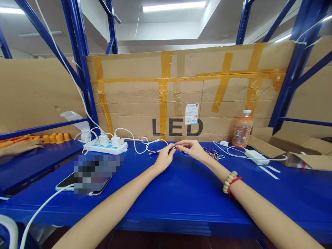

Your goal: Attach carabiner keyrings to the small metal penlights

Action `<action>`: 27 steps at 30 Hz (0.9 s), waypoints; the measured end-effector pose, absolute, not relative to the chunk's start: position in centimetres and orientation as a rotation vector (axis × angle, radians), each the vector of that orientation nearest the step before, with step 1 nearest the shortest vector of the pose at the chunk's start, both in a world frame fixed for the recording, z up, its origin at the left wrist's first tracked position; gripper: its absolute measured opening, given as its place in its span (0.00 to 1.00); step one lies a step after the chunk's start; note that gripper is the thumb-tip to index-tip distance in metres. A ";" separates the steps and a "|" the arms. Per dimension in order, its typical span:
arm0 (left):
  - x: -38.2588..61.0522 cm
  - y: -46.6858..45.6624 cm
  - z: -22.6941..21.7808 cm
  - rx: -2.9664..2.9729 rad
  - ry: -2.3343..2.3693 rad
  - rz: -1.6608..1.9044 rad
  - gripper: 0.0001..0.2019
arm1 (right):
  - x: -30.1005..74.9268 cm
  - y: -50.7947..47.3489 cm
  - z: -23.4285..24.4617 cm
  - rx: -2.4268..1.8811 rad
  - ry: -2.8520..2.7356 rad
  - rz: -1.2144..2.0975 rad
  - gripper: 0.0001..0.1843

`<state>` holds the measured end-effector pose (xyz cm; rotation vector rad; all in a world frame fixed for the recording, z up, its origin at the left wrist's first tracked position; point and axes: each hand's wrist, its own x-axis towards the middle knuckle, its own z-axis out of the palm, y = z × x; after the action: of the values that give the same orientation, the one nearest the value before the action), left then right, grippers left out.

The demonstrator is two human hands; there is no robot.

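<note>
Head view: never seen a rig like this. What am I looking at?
No robot: a person works bare-handed, filmed by one head-worn camera looking forward and down. The left hand holds a small dark item, too small to identify; the right hand pinches at its end. On the blue table are small shiny pieces beside the right hand, a white power strip at left and a bottle at right. The far-left hand, by yellow-orange parts, is another person's.

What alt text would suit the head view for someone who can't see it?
A person's bare left hand holds a small dark object over a blue tabletop, the bare right hand fingering its end. To the left lies a white rectangular power strip; to the right, a translucent orange plastic bottle. Brown cardboard printed "LED" stands behind.
</note>
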<state>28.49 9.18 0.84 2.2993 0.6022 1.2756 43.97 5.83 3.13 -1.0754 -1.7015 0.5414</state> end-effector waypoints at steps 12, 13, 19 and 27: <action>28.3 9.5 0.8 2.335 0.630 1.181 0.13 | 44.3 6.0 3.1 -1.122 -1.717 0.481 0.19; 28.3 9.4 0.8 2.339 0.634 1.180 0.14 | 44.2 5.9 3.1 -1.125 -1.709 0.469 0.19; 28.2 8.9 1.0 2.369 0.640 1.194 0.14 | 44.2 5.9 3.0 -1.158 -1.631 0.501 0.19; 28.2 8.9 0.9 2.366 0.671 1.098 0.12 | 44.9 6.3 2.8 -1.072 -1.728 0.600 0.17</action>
<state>28.15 8.87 0.94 2.3662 0.6706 1.0983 44.87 6.26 2.85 -1.0718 -1.7282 0.6002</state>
